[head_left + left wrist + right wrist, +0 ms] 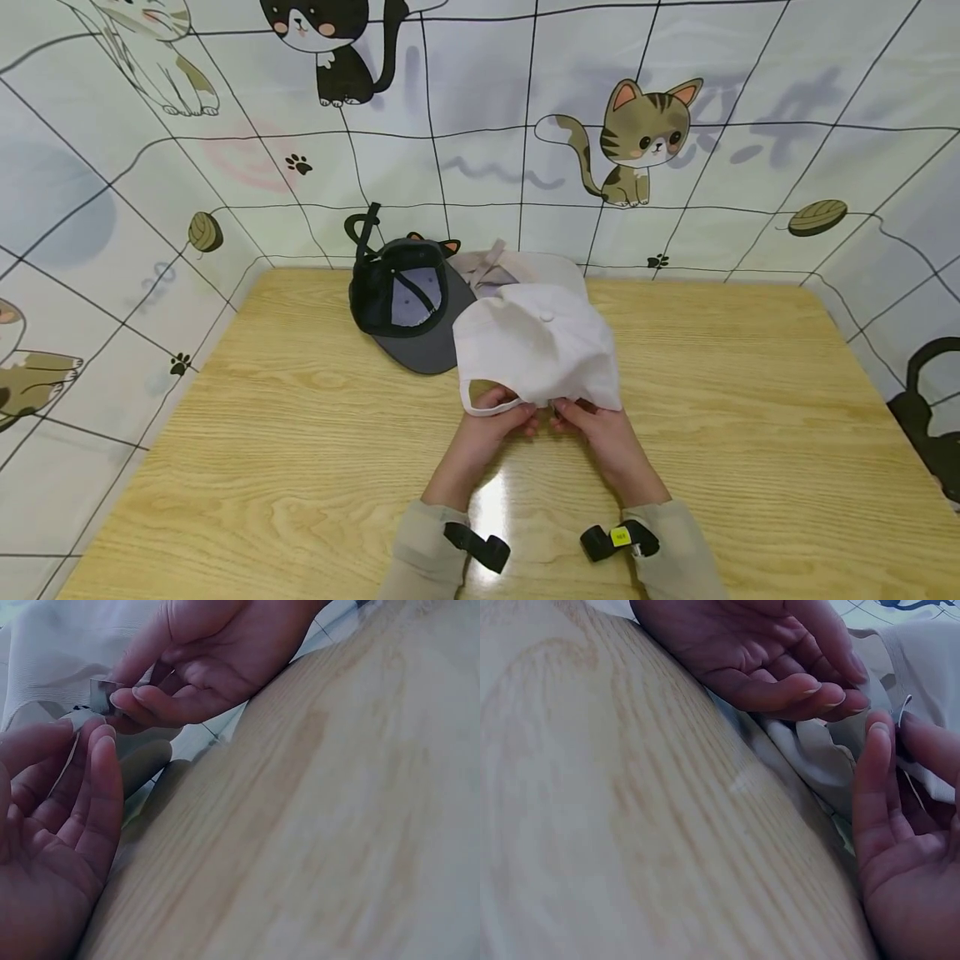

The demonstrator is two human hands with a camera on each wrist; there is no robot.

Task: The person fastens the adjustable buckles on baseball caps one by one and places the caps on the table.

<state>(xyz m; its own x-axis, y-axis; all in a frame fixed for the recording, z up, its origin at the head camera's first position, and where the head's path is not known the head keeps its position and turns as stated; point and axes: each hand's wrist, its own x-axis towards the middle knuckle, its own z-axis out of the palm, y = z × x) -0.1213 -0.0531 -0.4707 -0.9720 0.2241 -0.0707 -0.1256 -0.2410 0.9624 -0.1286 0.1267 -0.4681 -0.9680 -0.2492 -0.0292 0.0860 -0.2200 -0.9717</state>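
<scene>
On the white fabric cap (551,346), the left hand (491,423) is pinching the narrow white strap (476,409), the right hand (602,435) the small metal buckle (103,696), probably keeping both ends close.

Well behind the fingers (512,417) come loose beige sleeves (426,554). A black strap (465,537) with a stubby black block rings the left wrist; on the right, a matching black band (600,543) bears a yellow label (620,536) with small dark print.
</scene>
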